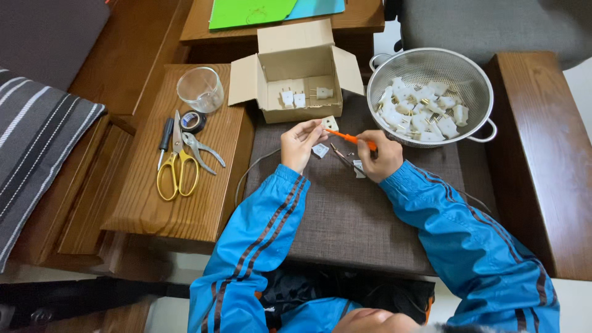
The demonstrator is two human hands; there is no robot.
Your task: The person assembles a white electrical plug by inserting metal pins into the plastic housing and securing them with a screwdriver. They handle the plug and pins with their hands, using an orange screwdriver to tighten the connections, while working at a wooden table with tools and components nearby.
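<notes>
Screwdriver tip set to a white plug over the brown worktop (345,209).

Left hand (298,145) closed in a pinching grip on a small white plug (330,123), held up just in front of the open cardboard box (296,71). Right hand (381,154) closed in a grip round an orange screwdriver (345,137), tip touching the plug. Loose plug pieces (320,150) lying between the hands. Metal colander (431,95) full of white plugs to the right. Yellow scissors (177,163), pliers (200,150) and tape roll (193,121) well apart on the wooden stand to the left.
</notes>
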